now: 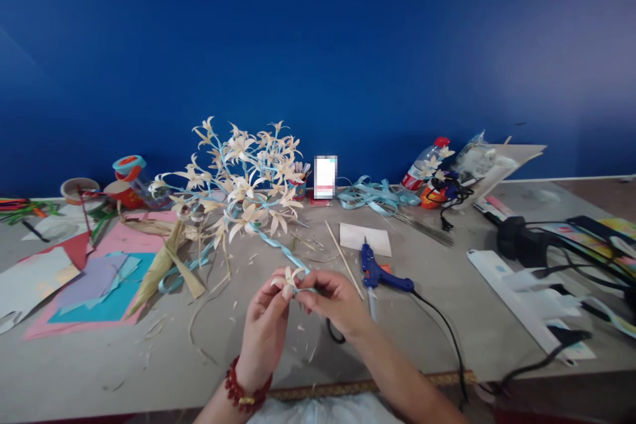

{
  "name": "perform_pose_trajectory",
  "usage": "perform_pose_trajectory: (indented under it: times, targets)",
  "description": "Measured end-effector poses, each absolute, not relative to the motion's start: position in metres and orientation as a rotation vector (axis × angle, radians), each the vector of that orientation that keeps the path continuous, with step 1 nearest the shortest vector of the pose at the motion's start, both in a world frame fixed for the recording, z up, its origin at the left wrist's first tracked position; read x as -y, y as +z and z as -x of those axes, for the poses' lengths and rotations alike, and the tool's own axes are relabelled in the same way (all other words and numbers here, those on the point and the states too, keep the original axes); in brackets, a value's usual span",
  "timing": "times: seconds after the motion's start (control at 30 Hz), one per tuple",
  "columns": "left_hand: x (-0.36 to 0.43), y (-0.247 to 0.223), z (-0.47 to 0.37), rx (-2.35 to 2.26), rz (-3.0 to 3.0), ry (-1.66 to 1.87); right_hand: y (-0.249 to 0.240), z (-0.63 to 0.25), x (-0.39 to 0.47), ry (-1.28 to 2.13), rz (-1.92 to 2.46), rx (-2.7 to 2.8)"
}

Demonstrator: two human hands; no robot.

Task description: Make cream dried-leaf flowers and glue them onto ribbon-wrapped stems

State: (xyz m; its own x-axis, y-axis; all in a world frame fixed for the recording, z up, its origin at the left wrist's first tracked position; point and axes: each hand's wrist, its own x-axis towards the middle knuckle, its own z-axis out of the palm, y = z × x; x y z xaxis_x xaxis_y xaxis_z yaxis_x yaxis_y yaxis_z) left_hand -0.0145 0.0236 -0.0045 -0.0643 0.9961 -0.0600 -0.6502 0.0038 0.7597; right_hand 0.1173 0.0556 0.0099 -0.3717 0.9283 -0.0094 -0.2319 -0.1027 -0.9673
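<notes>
My left hand (268, 318), with a red bead bracelet at the wrist, pinches a small cream flower (289, 280) near the front middle of the table. My right hand (334, 301) meets it from the right, its fingers closed on the flower's light blue stem. Just beyond both hands lies a large branch of cream flowers (243, 175), its thick stem wrapped in blue ribbon (281, 248) and reaching down to my fingers. A black loop (336, 332), perhaps a scissors handle, shows partly under my right hand.
Right of my hands lies a blue glue gun (380, 271) with its cord, beside a white card (365, 238) and a thin stick (344, 258). A power strip (521, 305) is further right. Coloured paper (106, 285) and dried husks (161, 268) lie left. Blue ribbon and a bottle (422, 162) stand behind.
</notes>
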Motion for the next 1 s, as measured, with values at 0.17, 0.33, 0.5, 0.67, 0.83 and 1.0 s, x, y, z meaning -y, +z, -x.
perform_pose_trajectory:
  times: [0.17, 0.33, 0.5, 0.67, 0.83, 1.0]
  targets:
    - [-0.023, -0.009, 0.011, -0.749, -0.550, 1.504, 0.008, -0.115, -0.053, 1.662, 0.889, 1.174]
    - [-0.022, -0.015, 0.010, -0.743, -0.537, 1.556, 0.005, -0.117, -0.051, 1.318, 0.941, 1.423]
    - [-0.023, -0.017, 0.011, -0.781, -0.559, 1.542, 0.012, -0.120, -0.048, 1.039, 1.014, 1.596]
    - [-0.023, -0.018, 0.011, -0.820, -0.560, 1.559, 0.011, -0.120, -0.050, 1.206, 0.998, 1.559]
    - [-0.024, -0.015, 0.010, -0.749, -0.587, 1.512, 0.004, -0.118, -0.054, 1.637, 0.915, 1.263]
    - [-0.027, -0.013, 0.013, -0.676, -0.609, 1.429, 0.004, -0.118, -0.056, 1.739, 0.919, 1.183]
